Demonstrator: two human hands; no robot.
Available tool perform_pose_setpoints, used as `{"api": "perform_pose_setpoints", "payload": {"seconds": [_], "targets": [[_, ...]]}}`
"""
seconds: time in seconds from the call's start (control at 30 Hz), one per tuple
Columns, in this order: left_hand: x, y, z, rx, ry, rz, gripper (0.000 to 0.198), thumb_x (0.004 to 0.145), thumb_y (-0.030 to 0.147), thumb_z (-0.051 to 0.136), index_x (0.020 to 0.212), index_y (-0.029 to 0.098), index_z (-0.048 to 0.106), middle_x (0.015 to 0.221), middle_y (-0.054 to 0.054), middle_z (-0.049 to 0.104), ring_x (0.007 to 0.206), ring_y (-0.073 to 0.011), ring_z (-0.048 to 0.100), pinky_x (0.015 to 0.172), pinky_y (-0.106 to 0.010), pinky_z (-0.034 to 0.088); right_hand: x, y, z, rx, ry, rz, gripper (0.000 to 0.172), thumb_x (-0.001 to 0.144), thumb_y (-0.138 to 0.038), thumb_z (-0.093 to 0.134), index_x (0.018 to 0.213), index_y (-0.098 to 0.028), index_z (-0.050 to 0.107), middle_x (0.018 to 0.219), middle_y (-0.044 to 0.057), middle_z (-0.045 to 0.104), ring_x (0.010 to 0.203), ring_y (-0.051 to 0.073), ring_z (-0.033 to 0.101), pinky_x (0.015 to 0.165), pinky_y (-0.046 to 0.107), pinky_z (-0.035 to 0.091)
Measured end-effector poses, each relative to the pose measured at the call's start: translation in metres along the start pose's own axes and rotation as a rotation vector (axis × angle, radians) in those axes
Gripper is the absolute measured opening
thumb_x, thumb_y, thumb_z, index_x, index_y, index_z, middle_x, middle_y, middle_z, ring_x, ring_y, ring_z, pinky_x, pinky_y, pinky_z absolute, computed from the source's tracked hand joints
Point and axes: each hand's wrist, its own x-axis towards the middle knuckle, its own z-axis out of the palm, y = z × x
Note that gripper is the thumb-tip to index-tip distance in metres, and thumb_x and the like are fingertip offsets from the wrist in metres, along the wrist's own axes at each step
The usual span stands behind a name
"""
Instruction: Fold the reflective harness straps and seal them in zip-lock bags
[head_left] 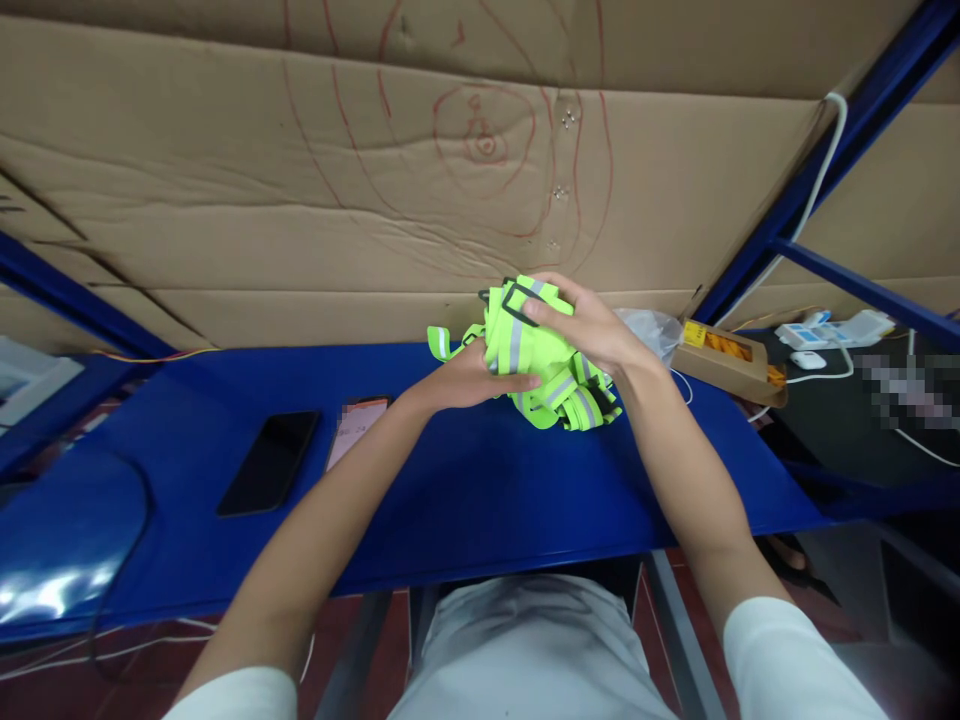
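Two hands, left (469, 380) and right (592, 330), tight around neon vest (529, 350); red scribbles (486, 135) on cardboard (225, 200)

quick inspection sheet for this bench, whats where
surface: glossy blue bench
job's things: neon vest with grey stripes, bunched up above the bench
clutter: phone, pink card, open box, plastic bag
hands: left hand and right hand both grip the vest
cables: white cable along the rack; power strip; black cable at left
surroundings: cardboard with red scribbles
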Motion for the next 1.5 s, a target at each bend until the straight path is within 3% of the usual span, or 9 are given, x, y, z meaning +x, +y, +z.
{"api": "perform_pose_setpoints", "payload": {"seconds": [0.13,0.33,0.6,0.77,0.9,1.03,1.17,1.37,1.5], "targets": [[-0.002,0.009,0.003,0.005,0.034,0.005,0.054,0.076,0.048,0.082,0.118,0.018,0.068,0.117,-0.01,0.072,0.108,-0.0297,0.067,0.09,-0.039,0.056,-0.007,-0.014,-0.001,-0.063,-0.062,-0.044,0.053,0.066,-0.044,0.09,0.11,-0.024,0.069,0.104,0.001,0.075,0.096,0.02,0.069,0.084,0.031,0.058],[-0.004,0.009,0.009,-0.001,0.113,-0.002,0.057,0.068,0.04,0.09,0.114,0.015,0.069,0.113,-0.011,0.074,0.101,-0.0295,0.07,0.091,-0.042,0.057,-0.002,-0.007,0.001,0.263,-0.075,0.189,0.048,0.063,-0.047,0.092,0.099,-0.02,0.073,0.099,0.007,0.077,0.085,0.022,0.074,0.079,0.036,0.063],[0.002,-0.001,-0.005,-0.376,-0.038,-0.142,0.062,0.065,0.029,0.091,0.121,0.016,0.068,0.117,-0.012,0.074,0.107,-0.0294,0.07,0.095,-0.039,0.055,0.007,0.007,-0.002,0.16,0.19,0.034,0.048,0.067,-0.049,0.089,0.105,-0.024,0.073,0.104,0.004,0.077,0.093,0.024,0.074,0.085,0.039,0.063],[0.005,0.0,-0.019,-0.344,0.175,0.005,0.073,0.069,0.03,0.089,0.135,0.023,0.058,0.133,-0.009,0.067,0.124,-0.0293,0.062,0.1,-0.036,0.052,0.011,0.005,-0.022,0.14,0.331,-0.03,0.052,0.071,-0.054,0.084,0.109,-0.023,0.069,0.109,0.007,0.076,0.104,0.027,0.073,0.091,0.042,0.062],[0.009,0.0,-0.019,-0.329,0.326,0.07,0.059,0.072,0.037,0.086,0.124,0.02,0.064,0.126,-0.007,0.07,0.119,-0.0258,0.064,0.097,-0.032,0.052,0.012,0.003,-0.034,0.108,0.407,-0.037,0.051,0.071,-0.053,0.084,0.107,-0.022,0.068,0.105,0.008,0.077,0.099,0.028,0.074,0.089,0.045,0.063],[0.006,-0.002,-0.022,-0.321,0.162,-0.039,0.049,0.072,0.042,0.087,0.111,0.017,0.071,0.107,-0.008,0.076,0.093,-0.022,0.072,0.084,-0.031,0.057,0.01,0.0,-0.038,0.06,0.401,-0.072,0.05,0.075,-0.054,0.081,0.111,-0.021,0.068,0.106,0.008,0.076,0.1,0.029,0.073,0.09,0.048,0.062],[0.005,-0.009,-0.031,-0.113,0.033,-0.194,0.046,0.078,0.055,0.079,0.088,0.011,0.076,0.079,-0.01,0.076,0.067,-0.0209,0.069,0.066,-0.032,0.057,0.007,-0.004,-0.039,-0.029,0.407,-0.122,0.053,0.073,-0.053,0.083,0.115,-0.023,0.069,0.11,0.006,0.075,0.105,0.03,0.071,0.089,0.049,0.061],[0.007,-0.005,-0.031,-0.148,0.057,0.036,0.067,0.074,0.043,0.086,0.133,0.021,0.061,0.128,-0.011,0.068,0.118,-0.0244,0.063,0.104,-0.036,0.048,0.005,-0.005,-0.038,-0.13,0.372,-0.184,0.051,0.073,-0.054,0.083,0.112,-0.024,0.071,0.109,0.005,0.074,0.107,0.03,0.069,0.088,0.046,0.06],[0.007,0.002,-0.026,-0.235,0.133,0.129,0.056,0.083,0.045,0.078,0.131,0.021,0.061,0.132,-0.01,0.065,0.126,-0.025,0.059,0.107,-0.035,0.045,0.005,-0.004,-0.035,-0.136,0.328,-0.2,0.05,0.074,-0.055,0.081,0.112,-0.024,0.071,0.112,0.005,0.073,0.107,0.028,0.068,0.092,0.044,0.058]]}}
